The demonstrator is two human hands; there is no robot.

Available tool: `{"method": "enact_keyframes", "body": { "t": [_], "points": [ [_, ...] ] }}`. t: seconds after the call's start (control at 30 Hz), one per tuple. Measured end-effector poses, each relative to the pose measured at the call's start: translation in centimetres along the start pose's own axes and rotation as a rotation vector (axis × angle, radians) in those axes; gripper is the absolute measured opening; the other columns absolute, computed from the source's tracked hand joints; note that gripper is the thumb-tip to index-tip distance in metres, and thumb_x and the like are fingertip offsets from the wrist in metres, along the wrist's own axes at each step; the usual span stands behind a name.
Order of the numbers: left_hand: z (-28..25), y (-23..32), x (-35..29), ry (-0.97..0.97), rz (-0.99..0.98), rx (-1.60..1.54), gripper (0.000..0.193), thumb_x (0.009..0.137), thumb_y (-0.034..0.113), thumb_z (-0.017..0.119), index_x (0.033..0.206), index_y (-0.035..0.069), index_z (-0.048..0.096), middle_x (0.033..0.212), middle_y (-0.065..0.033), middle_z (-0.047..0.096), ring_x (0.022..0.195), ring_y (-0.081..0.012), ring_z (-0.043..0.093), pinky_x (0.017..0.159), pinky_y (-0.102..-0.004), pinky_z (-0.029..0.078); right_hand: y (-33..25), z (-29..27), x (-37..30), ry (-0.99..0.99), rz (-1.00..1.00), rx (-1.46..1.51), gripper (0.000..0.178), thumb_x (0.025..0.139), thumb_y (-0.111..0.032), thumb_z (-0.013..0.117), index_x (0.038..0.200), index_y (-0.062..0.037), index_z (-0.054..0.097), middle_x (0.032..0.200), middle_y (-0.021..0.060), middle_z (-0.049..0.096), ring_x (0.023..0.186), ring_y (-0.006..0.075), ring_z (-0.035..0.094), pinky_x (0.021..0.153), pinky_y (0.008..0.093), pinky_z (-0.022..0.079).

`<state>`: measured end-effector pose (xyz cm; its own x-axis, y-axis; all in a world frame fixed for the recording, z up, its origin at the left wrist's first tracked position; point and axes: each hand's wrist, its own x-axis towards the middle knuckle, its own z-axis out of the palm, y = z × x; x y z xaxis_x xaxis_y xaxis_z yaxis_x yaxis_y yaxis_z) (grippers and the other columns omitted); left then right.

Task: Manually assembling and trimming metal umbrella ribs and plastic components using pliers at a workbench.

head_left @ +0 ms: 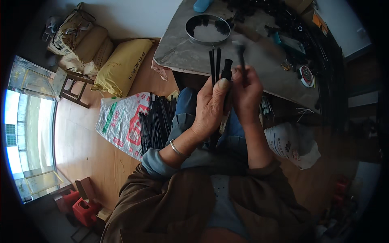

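Observation:
My left hand (207, 108) is closed around several thin black rods (212, 67) that stick up past the fingers. Beside the rods, at its thumb, stands a short black piece with a flared top (228, 65). Close against it on the right, my right hand (248, 95) grips a dark rod-like piece (242, 56) whose upper end is smeared by motion. Both hands are over my lap, just in front of the table's near edge. To the left of my knee, a bundle of long black rods (156, 125) lies on a printed white plastic sack (117, 121).
On the grey table (178, 52) sit a round metal dish (207, 42), a teal box (289, 43), a round tin (306, 76) and many small black parts (271, 10). A yellow sack (127, 65) and a small wooden stool (75, 87) stand left. At right lies a white bag (289, 141).

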<state>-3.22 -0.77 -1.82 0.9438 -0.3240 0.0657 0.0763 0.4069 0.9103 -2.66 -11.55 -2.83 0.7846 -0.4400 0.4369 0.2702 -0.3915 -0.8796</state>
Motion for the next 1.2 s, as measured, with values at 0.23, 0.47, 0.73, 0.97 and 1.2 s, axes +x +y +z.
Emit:
{"method": "enact_keyframes", "body": {
  "t": [0.23,0.47,0.73,0.97,1.2],
  "points": [
    [-2.5,-0.1,0.6,-0.025,-0.039,-0.049,0.053,0.099,0.049,0.041,0.118,0.001,0.056,0.059,0.0025,0.048,0.05,-0.004,0.042,0.045,-0.0197,0.032,-1.3,0.4,0.3,-0.174,0.191,0.135,0.015,0.094,-0.015,0.059,0.092,-0.0009,0.061,0.07,0.0013,0.062,0.063,0.0073,0.058,0.058,0.0232,0.046],
    [-3.9,-0.1,1.0,-0.042,-0.055,-0.027,0.059,0.1,0.049,0.033,0.126,0.0,0.053,0.061,0.0002,0.05,0.051,-0.0067,0.043,0.05,-0.021,0.037,-1.3,0.0,-0.9,-0.388,0.463,0.388,0.02,0.094,-0.024,0.058,0.091,-0.0044,0.064,0.067,-0.0015,0.06,0.056,0.0045,0.055,0.049,0.0192,0.037],
    [-4.3,-0.1,1.0,-0.029,-0.05,-0.045,0.06,0.1,0.05,0.034,0.122,-0.002,0.056,0.067,-0.0007,0.053,0.054,-0.0057,0.046,0.048,-0.0202,0.037,-1.7,0.5,-1.5,-0.401,0.456,0.419,0.021,0.094,-0.024,0.057,0.094,-0.0041,0.064,0.069,-0.0011,0.061,0.058,0.007,0.059,0.05,0.02,0.038],
    [-4.1,-0.5,1.1,-0.013,-0.025,-0.14,0.054,0.099,0.048,0.041,0.115,-0.002,0.054,0.059,-0.0001,0.051,0.048,-0.0054,0.046,0.042,-0.0207,0.034,-1.7,0.4,-1.4,-0.415,0.443,0.377,0.021,0.094,-0.024,0.058,0.089,-0.0048,0.064,0.067,-0.0008,0.061,0.056,0.0069,0.058,0.05,0.0199,0.038],
    [-4.2,-0.2,0.9,-0.046,-0.053,-0.07,0.06,0.1,0.05,0.035,0.122,-0.003,0.055,0.069,-0.0032,0.057,0.053,-0.0062,0.049,0.047,-0.0207,0.037,-2.2,0.6,-1.4,-0.396,0.437,0.339,0.023,0.096,-0.023,0.053,0.086,-0.0034,0.057,0.065,0.0022,0.056,0.054,0.0104,0.054,0.05,0.0235,0.042]
  ]
}}
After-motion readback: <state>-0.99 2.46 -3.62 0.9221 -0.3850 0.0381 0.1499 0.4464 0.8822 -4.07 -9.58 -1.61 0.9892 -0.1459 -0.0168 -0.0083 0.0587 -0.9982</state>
